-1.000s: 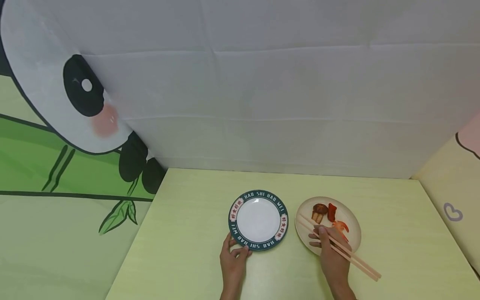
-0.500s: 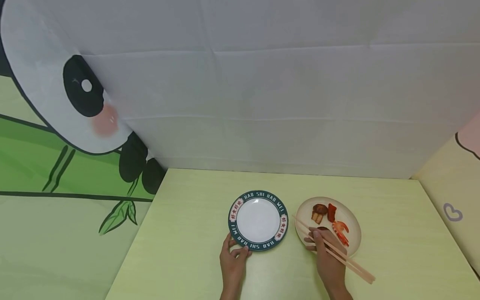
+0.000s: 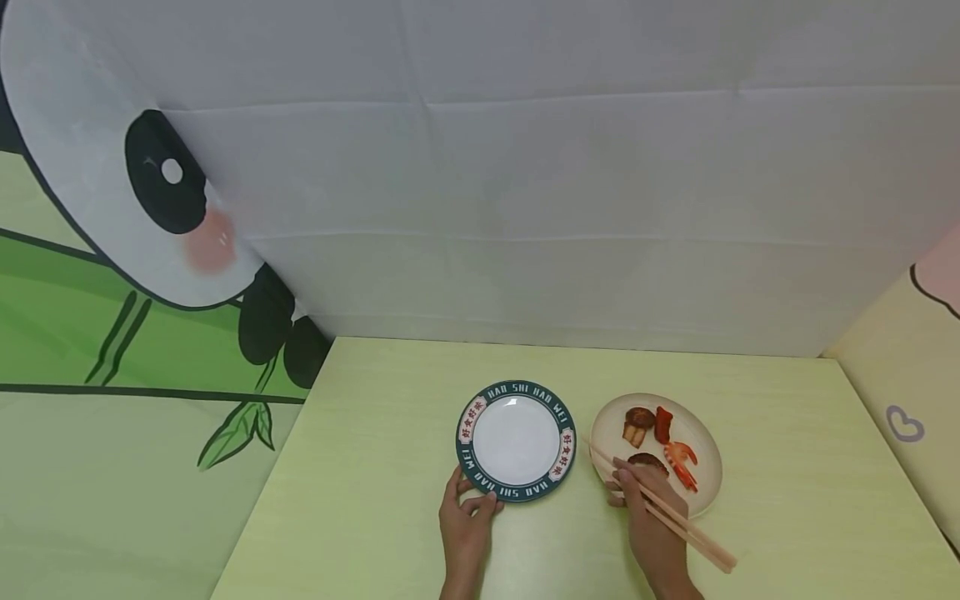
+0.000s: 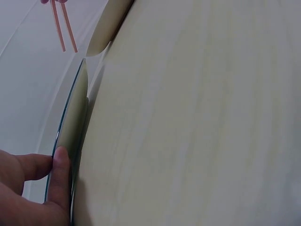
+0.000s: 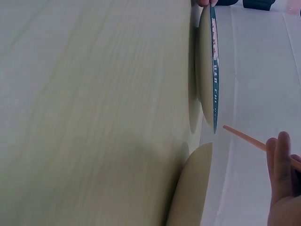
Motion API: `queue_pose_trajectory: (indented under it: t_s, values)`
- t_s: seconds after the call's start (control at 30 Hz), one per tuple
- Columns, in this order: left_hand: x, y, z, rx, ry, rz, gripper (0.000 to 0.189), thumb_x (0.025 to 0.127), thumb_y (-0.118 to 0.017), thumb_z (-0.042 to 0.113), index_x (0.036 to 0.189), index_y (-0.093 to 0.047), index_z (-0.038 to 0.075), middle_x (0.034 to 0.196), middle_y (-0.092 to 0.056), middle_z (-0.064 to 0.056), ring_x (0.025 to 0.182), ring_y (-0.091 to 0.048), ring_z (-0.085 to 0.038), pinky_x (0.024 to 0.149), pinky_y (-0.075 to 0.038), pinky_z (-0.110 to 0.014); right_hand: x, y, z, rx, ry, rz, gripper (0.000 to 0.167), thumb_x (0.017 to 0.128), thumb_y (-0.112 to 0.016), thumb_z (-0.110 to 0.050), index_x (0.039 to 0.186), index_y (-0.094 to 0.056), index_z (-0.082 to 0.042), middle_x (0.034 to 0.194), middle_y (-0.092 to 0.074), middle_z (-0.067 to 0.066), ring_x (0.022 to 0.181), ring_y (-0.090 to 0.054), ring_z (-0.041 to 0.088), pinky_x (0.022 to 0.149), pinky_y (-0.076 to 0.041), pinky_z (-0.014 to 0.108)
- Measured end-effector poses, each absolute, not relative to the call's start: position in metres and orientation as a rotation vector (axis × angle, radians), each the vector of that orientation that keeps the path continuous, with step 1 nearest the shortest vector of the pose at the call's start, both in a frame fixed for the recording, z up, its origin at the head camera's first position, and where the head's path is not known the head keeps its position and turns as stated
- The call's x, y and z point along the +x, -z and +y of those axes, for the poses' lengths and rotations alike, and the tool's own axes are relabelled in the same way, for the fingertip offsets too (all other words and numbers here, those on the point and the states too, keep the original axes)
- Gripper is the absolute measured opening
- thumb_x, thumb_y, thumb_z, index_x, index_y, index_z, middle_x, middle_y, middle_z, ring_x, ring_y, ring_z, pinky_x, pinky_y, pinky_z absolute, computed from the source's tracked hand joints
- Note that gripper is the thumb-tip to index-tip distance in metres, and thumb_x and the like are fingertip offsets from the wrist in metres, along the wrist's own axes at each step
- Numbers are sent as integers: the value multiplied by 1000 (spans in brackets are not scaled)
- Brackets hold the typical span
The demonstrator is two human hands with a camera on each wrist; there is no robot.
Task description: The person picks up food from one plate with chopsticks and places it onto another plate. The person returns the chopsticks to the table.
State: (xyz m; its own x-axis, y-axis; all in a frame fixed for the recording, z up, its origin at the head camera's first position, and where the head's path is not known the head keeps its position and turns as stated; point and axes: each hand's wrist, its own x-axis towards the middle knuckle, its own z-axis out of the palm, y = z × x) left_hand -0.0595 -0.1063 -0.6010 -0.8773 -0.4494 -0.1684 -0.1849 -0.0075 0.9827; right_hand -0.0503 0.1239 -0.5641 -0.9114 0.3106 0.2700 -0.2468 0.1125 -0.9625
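Note:
My left hand (image 3: 471,533) pinches the near rim of a white plate (image 3: 517,440) with a dark green lettered border. Its thumb and a finger lie on the plate's edge in the left wrist view. The right hand (image 3: 658,529) grips a pair of light wooden chopsticks (image 3: 708,550) above the left part of a cream plate (image 3: 703,442). Nothing sits between the chopstick tips, which stand slightly apart in the left wrist view. On the cream plate lie a mushroom (image 3: 639,419), a red chunk (image 3: 663,425), a shrimp (image 3: 681,465) and a dark brown cap (image 3: 649,460), partly hidden by the right hand.
Both plates are side by side on a pale yellow table (image 3: 360,500), a narrow gap between them. A white cloth wall (image 3: 562,208) rises behind the table. Printed panels flank it, with a purple heart (image 3: 906,424) on the right one.
The right hand and chopsticks have shifted left and toward the near side, uncovering the shrimp and the dark brown cap. My left hand and the green-rimmed plate stay in place.

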Motion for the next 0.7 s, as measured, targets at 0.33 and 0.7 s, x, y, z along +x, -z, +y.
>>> queue_pose_trajectory:
  t_s: [0.33, 0.7]
  values:
    - [-59, 602, -107, 670, 1991, -2061, 80, 85, -70, -20, 158, -38, -6, 122, -53, -22, 83, -71, -24, 72, -71, -29, -48, 573, 123, 60, -1747, -2013, 21, 96, -66, 13, 106, -80, 1, 86, -71, 12, 73, -70, 9, 58, -65, 17]
    - [-60, 602, -107, 672, 1998, -2057, 80, 85, -70, -20, 158, -38, -6, 122, -53, -23, 84, -72, -26, 73, -71, -30, -46, 576, 125, 171, -1491, -2145, 25, 89, -73, 13, 106, -81, -3, 84, -70, 4, 68, -62, 7, 57, -54, 10]
